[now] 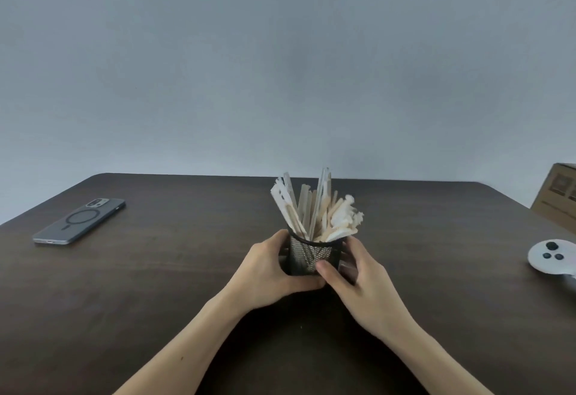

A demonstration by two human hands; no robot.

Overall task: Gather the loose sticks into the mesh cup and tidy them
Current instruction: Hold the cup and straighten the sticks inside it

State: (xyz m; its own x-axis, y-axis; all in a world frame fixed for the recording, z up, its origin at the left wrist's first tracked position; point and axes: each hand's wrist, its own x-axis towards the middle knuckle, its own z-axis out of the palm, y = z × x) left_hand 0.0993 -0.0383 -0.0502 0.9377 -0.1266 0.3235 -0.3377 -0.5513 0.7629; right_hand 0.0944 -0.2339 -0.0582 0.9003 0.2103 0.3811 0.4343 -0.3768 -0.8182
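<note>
A black mesh cup [307, 256] stands upright on the dark wooden table [156, 285], just right of centre. Several pale wooden sticks [314, 210] fan out of its top, some long and flat, some short with rounded or ragged ends. My left hand [271, 270] wraps the cup's left side. On the cup's right side is my right hand [355, 279], its thumb pressed on the front of the mesh. No loose sticks lie on the table in view.
A grey phone [81, 221] lies face down at the far left. At the right edge sits a white controller [553, 257] with dark buttons. A cardboard box [558, 198] stands at the far right. A plain grey wall rises behind the table.
</note>
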